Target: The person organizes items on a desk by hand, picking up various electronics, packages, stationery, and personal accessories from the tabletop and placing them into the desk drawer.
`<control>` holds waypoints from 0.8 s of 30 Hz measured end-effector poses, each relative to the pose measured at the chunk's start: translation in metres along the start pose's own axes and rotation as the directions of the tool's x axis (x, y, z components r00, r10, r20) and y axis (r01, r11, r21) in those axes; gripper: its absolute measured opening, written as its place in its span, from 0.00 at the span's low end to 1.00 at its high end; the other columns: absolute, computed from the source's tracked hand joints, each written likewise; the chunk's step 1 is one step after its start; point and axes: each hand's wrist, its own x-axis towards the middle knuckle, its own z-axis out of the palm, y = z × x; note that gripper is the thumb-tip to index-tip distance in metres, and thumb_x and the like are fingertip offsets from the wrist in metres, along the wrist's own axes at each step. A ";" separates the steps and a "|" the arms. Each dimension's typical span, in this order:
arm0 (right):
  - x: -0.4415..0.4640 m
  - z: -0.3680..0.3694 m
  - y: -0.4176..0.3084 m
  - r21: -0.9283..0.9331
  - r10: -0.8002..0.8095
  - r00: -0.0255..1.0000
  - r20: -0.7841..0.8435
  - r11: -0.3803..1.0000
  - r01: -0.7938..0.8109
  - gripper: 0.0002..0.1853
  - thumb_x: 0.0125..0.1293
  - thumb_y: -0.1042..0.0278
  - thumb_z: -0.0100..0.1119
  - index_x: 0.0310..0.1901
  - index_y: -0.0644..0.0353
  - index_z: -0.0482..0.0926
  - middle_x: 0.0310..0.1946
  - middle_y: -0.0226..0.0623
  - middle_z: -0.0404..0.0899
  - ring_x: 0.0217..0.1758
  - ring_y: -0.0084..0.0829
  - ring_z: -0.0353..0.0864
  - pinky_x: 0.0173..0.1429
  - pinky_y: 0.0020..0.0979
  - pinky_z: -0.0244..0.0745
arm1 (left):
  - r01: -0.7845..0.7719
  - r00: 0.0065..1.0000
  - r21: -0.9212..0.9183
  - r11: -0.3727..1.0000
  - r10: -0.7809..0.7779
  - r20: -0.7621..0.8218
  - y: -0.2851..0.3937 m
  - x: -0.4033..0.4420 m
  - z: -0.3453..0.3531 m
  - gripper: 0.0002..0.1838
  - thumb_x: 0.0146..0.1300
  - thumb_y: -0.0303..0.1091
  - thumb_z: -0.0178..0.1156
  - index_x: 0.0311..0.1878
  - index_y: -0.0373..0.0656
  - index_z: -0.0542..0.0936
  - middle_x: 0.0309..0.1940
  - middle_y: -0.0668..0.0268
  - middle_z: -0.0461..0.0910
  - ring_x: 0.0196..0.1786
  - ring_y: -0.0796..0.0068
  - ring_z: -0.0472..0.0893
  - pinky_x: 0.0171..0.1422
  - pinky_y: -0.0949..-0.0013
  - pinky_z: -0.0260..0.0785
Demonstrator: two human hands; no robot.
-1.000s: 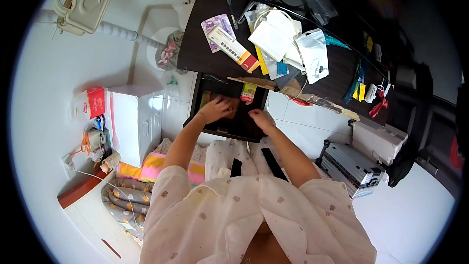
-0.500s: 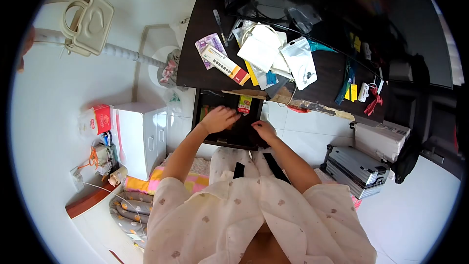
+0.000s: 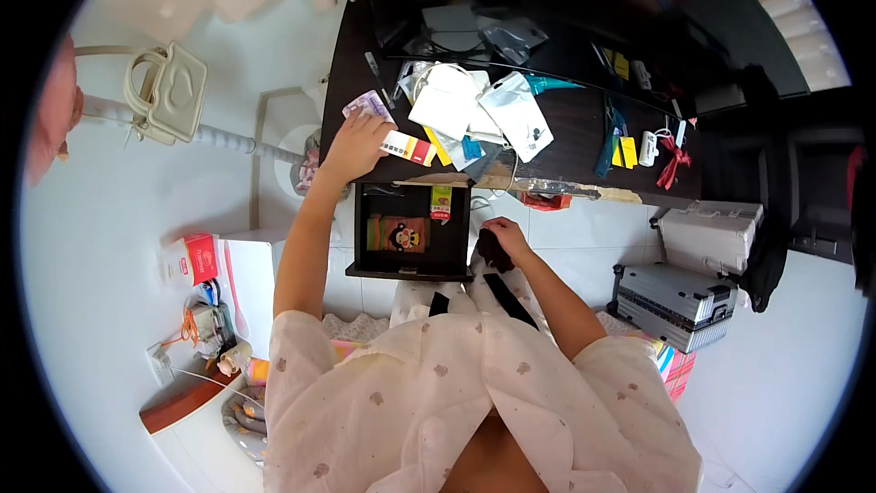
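My left hand is at the left side of the desk top, its fingers closed over a long white box with a red and yellow end. Just beyond the fingers lies a purple patterned packet. A dark brown bunched cloth hangs from my right hand, right of the open drawer. Inside the drawer are a packet with a cartoon figure and a small green and red box.
White packets, a silvery pouch and cables crowd the desk before a dark screen. The desk's front edge is chipped. Silver cases stand at right, a white cabinet at left.
My left hand has left the drawer and moved up to the long box on the desk. My right hand now shows the dark cloth beside the drawer. The view has shifted slightly.
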 end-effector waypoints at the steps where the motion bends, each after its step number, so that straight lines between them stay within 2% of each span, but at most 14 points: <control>1: -0.001 -0.002 0.002 0.003 0.011 1.000 -0.019 1.000 -0.011 0.10 0.55 0.66 0.50 0.33 0.62 0.77 0.29 0.33 0.76 0.32 0.22 0.72 0.37 0.21 0.66 | 0.037 0.999 -0.116 0.993 -0.038 -0.003 0.001 -0.005 -0.005 0.22 0.43 0.33 0.61 0.45 0.42 0.70 0.39 0.62 0.70 0.46 0.63 0.70 0.56 0.60 0.57; 2: -0.002 -0.004 0.005 0.006 0.023 0.999 -0.036 1.000 -0.023 0.10 0.55 0.66 0.50 0.33 0.63 0.77 0.29 0.33 0.76 0.32 0.22 0.72 0.37 0.21 0.66 | 0.028 1.000 -0.117 0.993 -0.028 0.002 0.006 -0.015 -0.009 0.22 0.43 0.33 0.61 0.45 0.42 0.70 0.39 0.62 0.70 0.46 0.63 0.70 0.56 0.60 0.57; 4: -0.005 -0.006 0.008 0.042 0.040 0.998 -0.039 0.998 -0.039 0.10 0.55 0.66 0.50 0.33 0.63 0.77 0.29 0.33 0.76 0.32 0.22 0.72 0.37 0.22 0.67 | 0.221 0.970 -0.382 0.897 -0.242 -0.009 0.019 -0.040 -0.019 0.21 0.47 0.33 0.58 0.47 0.39 0.69 0.38 0.58 0.70 0.43 0.58 0.71 0.50 0.61 0.63; 6: -0.009 -0.006 0.010 0.079 0.057 0.998 -0.039 0.995 -0.054 0.11 0.55 0.66 0.49 0.33 0.63 0.77 0.29 0.33 0.76 0.32 0.22 0.73 0.37 0.22 0.67 | 0.258 0.960 -0.636 0.728 -0.268 0.083 0.035 -0.068 -0.007 0.19 0.53 0.33 0.54 0.48 0.37 0.67 0.38 0.56 0.70 0.41 0.57 0.72 0.45 0.63 0.65; 8: -0.011 -0.006 0.011 0.112 0.107 0.992 -0.073 0.989 -0.099 0.11 0.55 0.65 0.49 0.34 0.63 0.77 0.29 0.33 0.76 0.32 0.23 0.73 0.37 0.22 0.67 | 0.176 0.976 -0.744 0.645 -0.213 0.046 0.066 -0.095 0.021 0.17 0.57 0.33 0.51 0.49 0.38 0.66 0.35 0.62 0.71 0.36 0.68 0.74 0.39 0.69 0.67; 10: -0.008 -0.005 0.020 0.158 0.136 0.988 -0.072 0.980 -0.123 0.11 0.54 0.64 0.50 0.34 0.63 0.77 0.29 0.33 0.76 0.32 0.23 0.73 0.37 0.22 0.67 | 0.690 0.720 -0.714 0.117 -0.204 0.663 0.103 -0.105 0.029 0.18 0.58 0.36 0.51 0.50 0.39 0.64 0.32 0.66 0.71 0.31 0.79 0.73 0.32 0.75 0.66; 13: -0.012 -0.004 0.022 0.185 0.192 0.979 -0.070 0.967 -0.176 0.12 0.54 0.63 0.51 0.34 0.63 0.77 0.29 0.34 0.76 0.31 0.24 0.73 0.37 0.23 0.67 | 0.776 0.616 -0.630 -0.022 -0.184 0.766 0.135 -0.115 0.098 0.19 0.57 0.36 0.52 0.50 0.40 0.63 0.29 0.67 0.70 0.27 0.84 0.71 0.27 0.80 0.64; 15: -0.013 -0.004 0.025 0.127 0.204 0.976 -0.080 0.973 -0.193 0.13 0.53 0.63 0.52 0.33 0.64 0.77 0.28 0.34 0.76 0.31 0.24 0.73 0.36 0.23 0.67 | 0.689 0.626 -0.643 -0.335 -0.173 0.761 0.149 -0.105 0.136 0.20 0.54 0.37 0.55 0.48 0.39 0.63 0.30 0.64 0.70 0.28 0.78 0.72 0.28 0.76 0.66; 16: -0.014 -0.004 0.027 0.126 0.209 0.974 -0.088 0.972 -0.197 0.13 0.53 0.63 0.52 0.33 0.64 0.77 0.28 0.34 0.76 0.31 0.24 0.73 0.36 0.23 0.67 | 0.689 0.627 -0.641 -0.339 -0.165 0.761 0.153 -0.097 0.159 0.20 0.54 0.37 0.55 0.48 0.39 0.63 0.30 0.64 0.70 0.28 0.78 0.72 0.28 0.76 0.66; 18: -0.016 -0.005 0.030 0.103 0.165 0.982 -0.095 0.982 -0.155 0.13 0.52 0.63 0.52 0.33 0.64 0.77 0.28 0.35 0.76 0.30 0.24 0.73 0.36 0.23 0.67 | 0.630 0.641 -0.759 -0.165 -0.441 0.628 0.158 -0.077 0.205 0.21 0.54 0.37 0.54 0.49 0.38 0.64 0.34 0.59 0.72 0.31 0.68 0.73 0.36 0.67 0.67; 19: -0.017 -0.006 0.032 0.110 0.166 0.980 -0.112 0.982 -0.153 0.13 0.52 0.63 0.52 0.33 0.65 0.77 0.27 0.36 0.76 0.29 0.25 0.73 0.35 0.23 0.68 | 0.628 0.643 -0.759 -0.172 -0.436 0.630 0.160 -0.066 0.222 0.21 0.54 0.37 0.54 0.49 0.38 0.64 0.34 0.59 0.72 0.31 0.68 0.73 0.36 0.67 0.67; 21: -0.018 -0.009 0.035 0.103 0.187 0.976 -0.115 0.979 -0.175 0.13 0.52 0.63 0.51 0.33 0.65 0.77 0.27 0.36 0.76 0.29 0.25 0.73 0.34 0.23 0.68 | 0.633 0.678 -0.689 0.353 -0.682 0.274 0.164 -0.046 0.239 0.22 0.52 0.37 0.54 0.48 0.34 0.64 0.38 0.49 0.71 0.39 0.51 0.71 0.45 0.59 0.64; 22: -0.019 -0.011 0.036 0.101 0.204 0.972 -0.113 0.976 -0.193 0.13 0.53 0.63 0.51 0.33 0.64 0.77 0.27 0.36 0.76 0.28 0.25 0.74 0.34 0.23 0.68 | 0.632 0.679 -0.692 0.349 -0.680 0.277 0.168 -0.040 0.240 0.22 0.52 0.37 0.54 0.48 0.34 0.64 0.38 0.49 0.71 0.39 0.51 0.71 0.45 0.59 0.64; 24: -0.022 -0.015 0.038 0.060 0.189 0.972 -0.140 0.981 -0.182 0.12 0.53 0.63 0.50 0.33 0.63 0.77 0.26 0.35 0.76 0.28 0.25 0.74 0.33 0.23 0.68 | 0.580 0.747 -0.530 0.619 -0.664 0.042 0.172 -0.031 0.244 0.23 0.52 0.37 0.54 0.47 0.31 0.64 0.41 0.42 0.68 0.42 0.42 0.67 0.48 0.55 0.62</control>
